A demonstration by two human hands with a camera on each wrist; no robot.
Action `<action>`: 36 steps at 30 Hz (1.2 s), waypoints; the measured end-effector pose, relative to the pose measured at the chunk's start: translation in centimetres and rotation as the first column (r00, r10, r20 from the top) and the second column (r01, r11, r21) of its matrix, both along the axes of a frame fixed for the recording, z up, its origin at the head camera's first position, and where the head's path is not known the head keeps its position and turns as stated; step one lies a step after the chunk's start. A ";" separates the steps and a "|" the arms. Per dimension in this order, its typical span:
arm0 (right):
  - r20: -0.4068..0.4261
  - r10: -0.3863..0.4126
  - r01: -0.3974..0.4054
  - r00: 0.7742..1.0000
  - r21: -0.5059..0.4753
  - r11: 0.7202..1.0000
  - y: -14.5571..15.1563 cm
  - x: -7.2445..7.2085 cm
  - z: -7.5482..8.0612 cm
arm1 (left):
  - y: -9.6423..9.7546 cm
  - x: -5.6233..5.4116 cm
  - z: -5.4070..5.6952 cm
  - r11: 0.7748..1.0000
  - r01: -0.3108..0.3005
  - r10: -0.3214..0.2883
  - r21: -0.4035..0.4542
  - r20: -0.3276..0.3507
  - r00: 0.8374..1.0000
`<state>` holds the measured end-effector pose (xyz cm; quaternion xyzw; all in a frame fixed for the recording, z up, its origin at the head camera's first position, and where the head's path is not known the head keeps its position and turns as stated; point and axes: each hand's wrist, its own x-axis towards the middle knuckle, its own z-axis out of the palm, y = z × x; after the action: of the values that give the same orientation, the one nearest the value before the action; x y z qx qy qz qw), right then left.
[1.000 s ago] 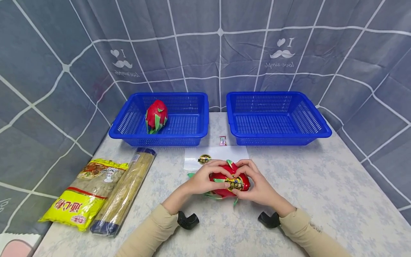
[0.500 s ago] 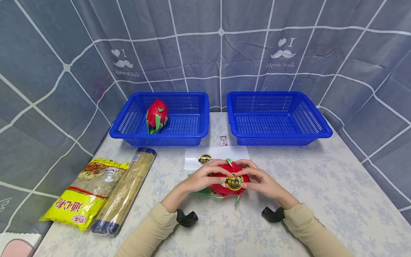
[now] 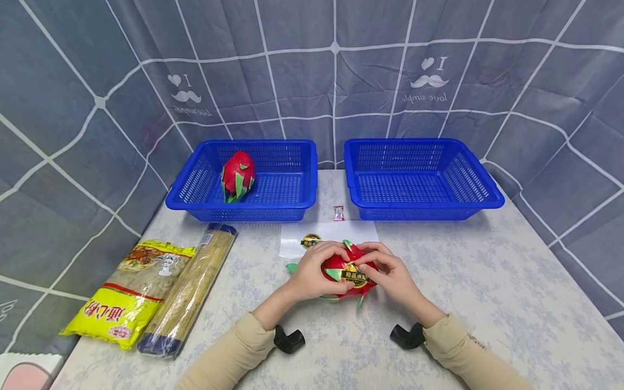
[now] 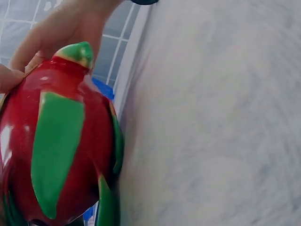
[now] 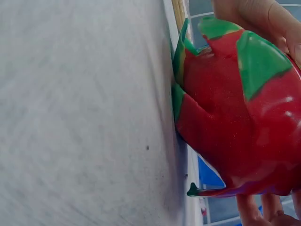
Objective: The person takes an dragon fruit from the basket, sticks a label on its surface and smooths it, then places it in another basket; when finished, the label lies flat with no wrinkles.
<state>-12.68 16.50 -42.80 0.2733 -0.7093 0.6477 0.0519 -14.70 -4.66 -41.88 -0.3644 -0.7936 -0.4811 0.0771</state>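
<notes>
A red dragon fruit (image 3: 356, 252) with green-tipped scales lies on its side on the table, between both hands. Its face carries a round black-and-gold sticker (image 3: 355, 277). My left hand (image 3: 309, 275) curls round the fruit's left side, thumb low by the sticker. From the right, my right hand (image 3: 398, 277) holds the fruit, its thumb and index finger close together at the sticker's upper right edge. The left wrist view shows the fruit's glossy skin (image 4: 89, 146) close up. In the right wrist view, fingers (image 5: 270, 207) show below the fruit.
Behind the fruit lies a white backing sheet (image 3: 341, 230) with another sticker (image 3: 310, 241). A small wrapped candy (image 3: 338, 213) sits beyond it. A blue basket (image 3: 244, 207) holds a second dragon fruit (image 3: 239, 176); another blue basket (image 3: 424, 206) stands right. Left are a yellow-ended bag (image 3: 124, 298) and packed noodles (image 3: 190, 292).
The right hand first drew back a little, then returned, its thumb and index finger closing together at the sticker's edge. The left hand has shifted slightly right round the fruit.
</notes>
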 end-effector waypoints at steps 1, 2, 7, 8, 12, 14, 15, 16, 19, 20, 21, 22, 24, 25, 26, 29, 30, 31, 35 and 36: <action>0.004 -0.011 0.011 1.000 0.008 1.000 0.0 0.0 0.0 | 0.0 0.0 -0.1 1.000 -0.013 0.013 -0.013 -0.013 1.000; 0.004 -0.017 0.017 1.000 0.020 1.000 0.0 0.0 0.0 | 0.0 0.0 -0.1 0.999 -0.024 0.023 -0.025 -0.021 1.000; 0.008 0.015 -0.016 1.000 0.121 0.993 0.7 -0.3 -0.3 | -0.2 0.2 0.3 1.000 0.004 -0.004 -0.010 0.020 1.000; 0.005 0.038 -0.038 0.999 0.143 0.989 1.0 -0.4 -0.3 | -0.2 0.2 0.5 1.000 0.022 -0.022 0.010 0.050 0.998; 0.007 0.140 -0.138 0.990 0.193 0.971 1.7 -1.0 -0.5 | -0.6 -0.3 0.6 0.995 0.076 -0.086 0.071 0.146 0.986; 0.009 0.183 -0.182 0.983 0.188 0.965 1.8 -1.1 -0.4 | -0.7 -0.7 0.3 0.994 0.092 -0.100 0.059 0.159 0.982; 0.014 0.201 -0.200 0.980 0.181 0.963 1.9 -1.2 -0.4 | -0.8 -0.8 0.3 0.994 0.099 -0.105 0.045 0.156 0.982; 0.015 0.218 -0.217 0.976 0.171 0.961 1.9 -1.2 -0.4 | -0.8 -0.8 0.3 0.994 0.105 -0.108 0.028 0.150 0.983; 0.009 0.247 -0.246 0.969 0.142 0.959 1.9 -1.2 -0.3 | -0.9 -0.8 0.4 0.992 0.128 -0.129 0.014 0.160 0.979; 0.005 0.244 -0.242 0.970 0.139 0.960 1.9 -1.2 -0.3 | -0.9 -0.7 0.3 0.991 0.134 -0.135 0.014 0.163 0.977; 0.007 0.232 -0.231 0.973 0.133 0.964 1.8 -1.1 -0.4 | -0.9 -0.6 0.3 0.991 0.135 -0.136 0.015 0.164 0.977; 0.006 0.212 -0.211 0.977 0.128 0.969 1.7 -1.1 -0.4 | -0.9 -0.5 0.3 0.991 0.134 -0.135 0.020 0.162 0.977; 0.006 0.151 -0.151 0.989 0.116 0.982 1.3 -0.9 -0.5 | -0.8 -0.3 0.2 0.992 0.123 -0.126 0.031 0.137 0.983; 0.009 0.117 -0.117 0.993 0.109 0.987 1.0 -0.8 -0.6 | -0.7 -0.3 0.2 0.993 0.115 -0.118 0.035 0.109 0.987; 0.009 0.082 -0.083 0.997 0.101 0.991 0.8 -0.6 -0.5 | -0.5 -0.2 0.1 0.994 0.103 -0.105 0.037 0.080 0.991; 0.014 0.000 -0.001 1.000 0.077 0.997 0.1 -0.2 -0.4 | -0.2 0.0 -0.1 0.996 0.064 -0.064 0.055 0.000 0.998; 0.013 -0.014 0.013 1.000 0.073 0.997 0.0 -0.2 -0.4 | -0.1 0.0 -0.2 0.997 0.053 -0.052 0.061 -0.020 0.998; 0.015 -0.020 0.019 1.000 0.073 0.997 0.0 -0.1 -0.3 | 0.0 0.0 -0.2 0.997 0.046 -0.045 0.067 -0.021 0.999; 0.024 0.043 -0.044 0.999 0.061 0.997 0.4 -0.3 -0.4 | -0.1 0.1 0.0 0.994 0.059 -0.064 0.092 0.056 0.996; 0.024 0.077 -0.079 0.997 0.058 0.995 0.6 -0.5 -0.4 | -0.2 0.2 0.1 0.992 0.071 -0.080 0.101 0.088 0.993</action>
<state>-13.16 17.12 -43.19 0.2953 -0.7173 0.6310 0.0109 -14.55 -4.88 -41.80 -0.3673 -0.7576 -0.5380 0.0399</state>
